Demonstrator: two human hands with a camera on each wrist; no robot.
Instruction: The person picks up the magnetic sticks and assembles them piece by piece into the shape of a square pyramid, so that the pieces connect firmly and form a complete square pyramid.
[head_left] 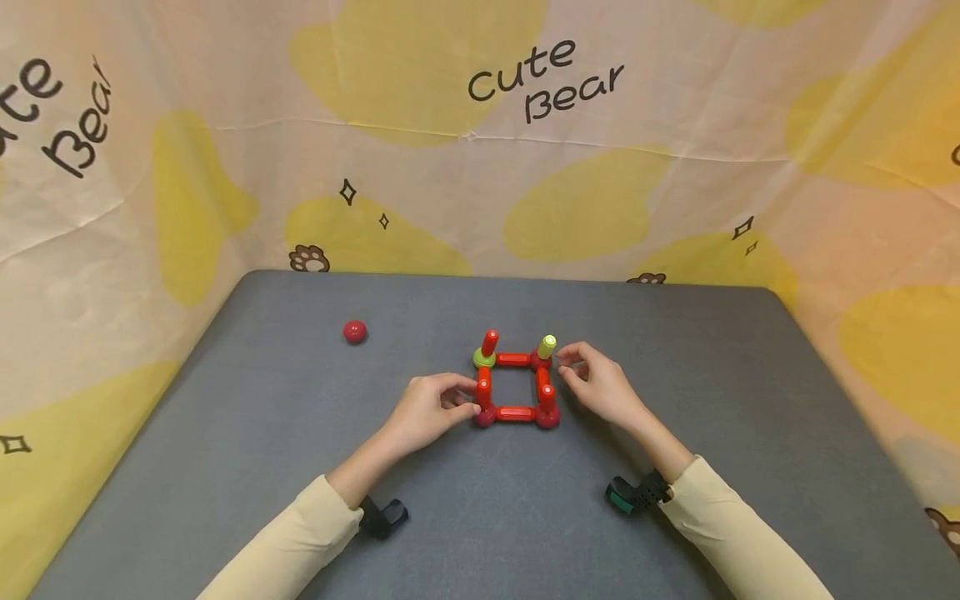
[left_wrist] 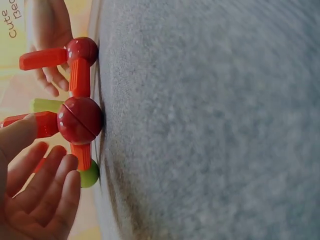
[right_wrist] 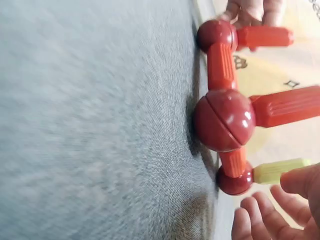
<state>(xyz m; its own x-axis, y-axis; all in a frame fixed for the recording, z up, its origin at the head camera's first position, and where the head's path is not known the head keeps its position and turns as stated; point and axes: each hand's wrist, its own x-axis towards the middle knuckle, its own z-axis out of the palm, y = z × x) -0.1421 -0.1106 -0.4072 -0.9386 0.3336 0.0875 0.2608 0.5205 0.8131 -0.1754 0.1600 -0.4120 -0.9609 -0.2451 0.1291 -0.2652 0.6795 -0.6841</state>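
On the grey table stands a square frame of red rods (head_left: pixel 516 413) joined by balls at its corners. Three corner balls are dark red, such as the front right ball (head_left: pixel 548 417); the back left one is a green ball (head_left: pixel 483 360). A short rod rises from each corner: three red, and a yellow-green rod (head_left: pixel 547 347) at back right. My left hand (head_left: pixel 429 410) is at the front left upright, its thumb overlapping that red upright rod (left_wrist: pixel 46 124), other fingers loosely spread. My right hand (head_left: pixel 602 390) is beside the back right corner, thumb close to the yellow-green rod, fingers relaxed.
A loose red ball (head_left: pixel 356 332) lies toward the back left of the table. Printed cloth (head_left: pixel 420 167) hangs behind and along the sides of the table (head_left: pixel 247 433). Dark wrist devices (head_left: pixel 637 493) are worn below both hands.
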